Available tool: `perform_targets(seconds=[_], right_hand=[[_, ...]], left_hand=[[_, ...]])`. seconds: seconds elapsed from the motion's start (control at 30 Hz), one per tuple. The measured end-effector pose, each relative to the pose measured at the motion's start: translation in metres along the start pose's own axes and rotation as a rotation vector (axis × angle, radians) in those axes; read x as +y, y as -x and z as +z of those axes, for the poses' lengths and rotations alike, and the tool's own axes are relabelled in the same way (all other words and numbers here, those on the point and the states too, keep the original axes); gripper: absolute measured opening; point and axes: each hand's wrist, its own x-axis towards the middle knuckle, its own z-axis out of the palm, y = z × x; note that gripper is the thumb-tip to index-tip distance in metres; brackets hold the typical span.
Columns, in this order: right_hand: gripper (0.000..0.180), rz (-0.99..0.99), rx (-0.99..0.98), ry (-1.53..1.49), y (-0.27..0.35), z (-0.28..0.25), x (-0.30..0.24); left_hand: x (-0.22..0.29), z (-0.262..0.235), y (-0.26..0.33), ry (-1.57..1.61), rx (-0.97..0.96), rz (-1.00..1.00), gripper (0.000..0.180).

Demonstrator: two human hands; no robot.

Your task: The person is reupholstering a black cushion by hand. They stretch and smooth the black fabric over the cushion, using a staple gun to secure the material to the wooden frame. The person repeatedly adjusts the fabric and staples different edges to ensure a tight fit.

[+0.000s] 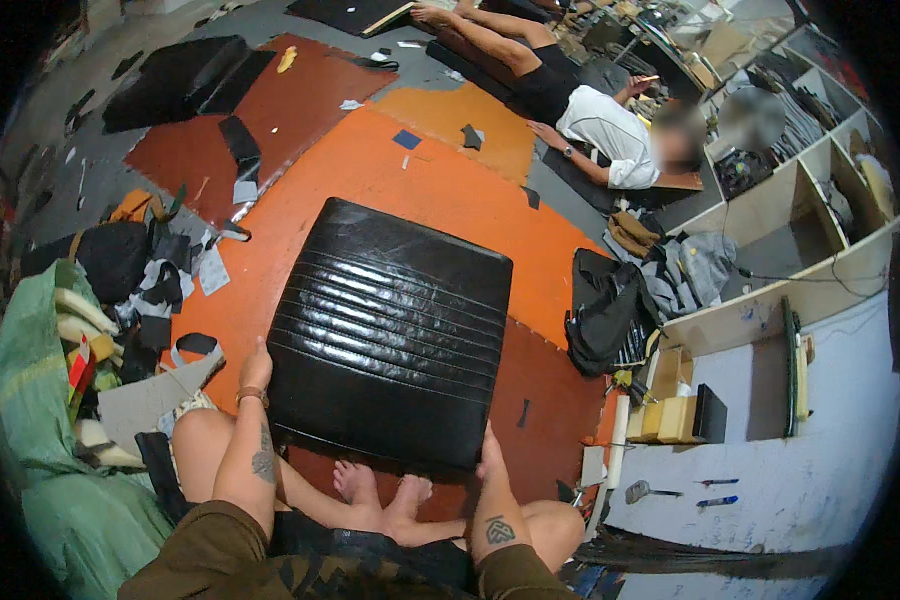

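A large black, glossy leather-like cushion [390, 330] with parallel stitched lines across its face is in front of me, slightly tilted, above my bare feet. My left hand [257, 365] is closed on its left edge. Near its lower right corner, my right hand [490, 450] grips the opposite edge. The fingers of both hands are partly hidden by the cushion.
Orange and brown sheets [540, 260] cover the floor. At left lie a green sack [50, 400] and scattered scraps [165, 285]. A black bag [610, 315] and wooden shelving [780, 280] stand right. Another person [600, 125] lies at the back.
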Motion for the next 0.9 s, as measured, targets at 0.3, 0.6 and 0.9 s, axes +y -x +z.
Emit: perform_targets(seconds=[0.3, 0.6, 0.9], right_hand=[[0.091, -0.034, -0.17, -0.012, -0.003, -0.011, -0.014], [0.087, -0.6, -0.026, 0.102, 0.127, -0.096, -0.213], [0.07, -1.138, -0.277, -0.134, 0.162, 0.022, -0.266]], left_hand=[[-0.024, -0.001, -0.034, 0.13, -0.181, 0.165, 0.102], [0.124, -0.113, 0.266, -0.394, -0.339, 0.606, 0.076], [0.163, -0.041, 0.401, 0.225, -0.019, 1.546, 0.107]])
